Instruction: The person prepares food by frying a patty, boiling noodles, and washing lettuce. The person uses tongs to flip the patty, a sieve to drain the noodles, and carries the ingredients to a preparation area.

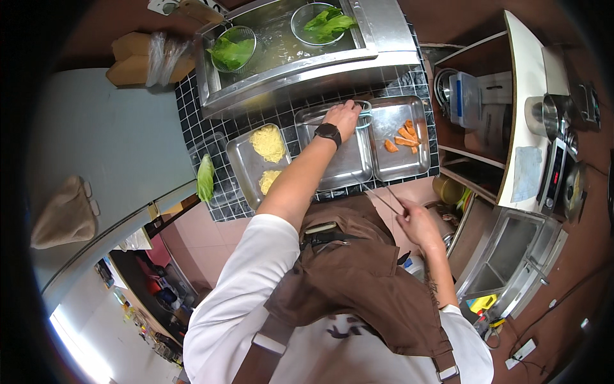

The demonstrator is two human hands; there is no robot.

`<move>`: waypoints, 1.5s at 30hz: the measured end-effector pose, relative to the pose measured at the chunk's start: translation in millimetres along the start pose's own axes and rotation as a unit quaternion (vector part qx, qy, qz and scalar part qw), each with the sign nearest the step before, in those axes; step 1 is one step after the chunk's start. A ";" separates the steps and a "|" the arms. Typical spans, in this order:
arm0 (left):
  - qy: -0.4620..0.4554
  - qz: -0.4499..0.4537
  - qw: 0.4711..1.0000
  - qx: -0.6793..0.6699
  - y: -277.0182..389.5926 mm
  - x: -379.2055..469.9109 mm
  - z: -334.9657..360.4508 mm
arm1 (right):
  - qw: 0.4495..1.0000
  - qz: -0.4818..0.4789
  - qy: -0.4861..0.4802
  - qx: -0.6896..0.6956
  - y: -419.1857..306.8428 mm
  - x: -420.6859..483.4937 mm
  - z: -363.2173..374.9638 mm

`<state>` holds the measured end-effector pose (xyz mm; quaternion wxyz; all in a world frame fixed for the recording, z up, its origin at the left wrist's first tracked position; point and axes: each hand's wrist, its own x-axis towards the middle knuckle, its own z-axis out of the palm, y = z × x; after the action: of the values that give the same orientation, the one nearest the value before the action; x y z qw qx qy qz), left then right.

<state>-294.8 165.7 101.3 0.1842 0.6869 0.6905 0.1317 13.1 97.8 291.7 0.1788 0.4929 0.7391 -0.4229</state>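
Note:
My left hand (342, 118), wearing a dark watch, curls over a pair of scissors (365, 121) with pale blue handles. The scissors lie at the far end of the middle steel tray (348, 161). My right hand (418, 222) grips thin two-pronged metal tongs or chopsticks (383, 198), tips over that tray's near edge. In the right steel tray (389, 168) lie several orange pieces of food (407, 138). Two portions of yellow noodles (267, 143) rest in the left steel tray (242, 161), partly behind my left forearm.
Beyond the trays stands a steel water tank (288, 77) with leafy greens (331, 23) in a strainer and more greens (232, 52) in another. A lettuce leaf (205, 177) lies on a clear tray (225, 194). Shelving (520, 110) stands right; a grey worktop (115, 139) holds a cloth (67, 213).

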 end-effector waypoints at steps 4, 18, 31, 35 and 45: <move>0.126 0.009 0.980 -0.153 20.7 -47.4 -47.4 | 0.987 0.034 0.089 0.131 16.8 -18.4 -59.1; 0.243 -0.437 0.806 -0.317 5.9 -436.7 -32.8 | 0.727 -0.202 0.179 -0.631 -318.5 193.5 -240.2; 0.183 -0.617 0.607 -0.466 67.3 -630.4 170.8 | 0.790 -0.196 0.157 -0.560 -307.8 259.3 -197.0; 0.199 -0.587 0.591 -0.517 46.7 -637.5 173.2 | 0.825 -0.128 0.158 -0.528 -315.5 220.6 -212.7; 0.230 -0.590 0.561 -0.533 -3.7 -587.3 84.2 | 0.792 -0.240 0.154 -0.539 -405.2 158.9 -206.9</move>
<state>-268.3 -426.1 67.3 0.3890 -0.1503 0.7648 0.4912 -383.4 291.9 485.1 0.1922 0.1817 0.9596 0.0962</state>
